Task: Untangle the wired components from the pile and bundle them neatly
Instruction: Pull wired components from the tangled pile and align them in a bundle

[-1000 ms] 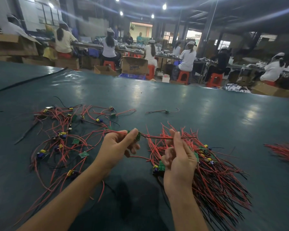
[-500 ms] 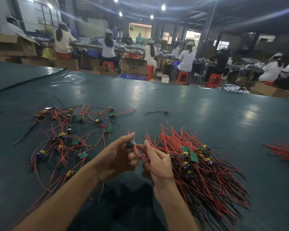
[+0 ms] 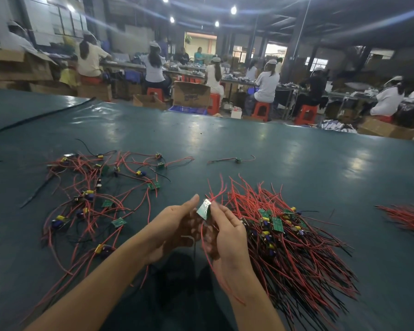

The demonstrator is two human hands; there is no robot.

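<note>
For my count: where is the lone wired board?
Head view: the single board lies on the table beyond the neat bundle, right of the tangled pile.

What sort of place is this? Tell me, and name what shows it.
Probably an electronics assembly workshop. A tangled pile of wired circuit boards and a neater bundle lie on the green table, the right hand pinches one small board, and behind, rows of workers sit on red stools.

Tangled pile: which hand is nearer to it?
Left. The left hand is just right of the tangled pile; the right hand, pinching a small board, is farther right, beside the bundle.
</note>
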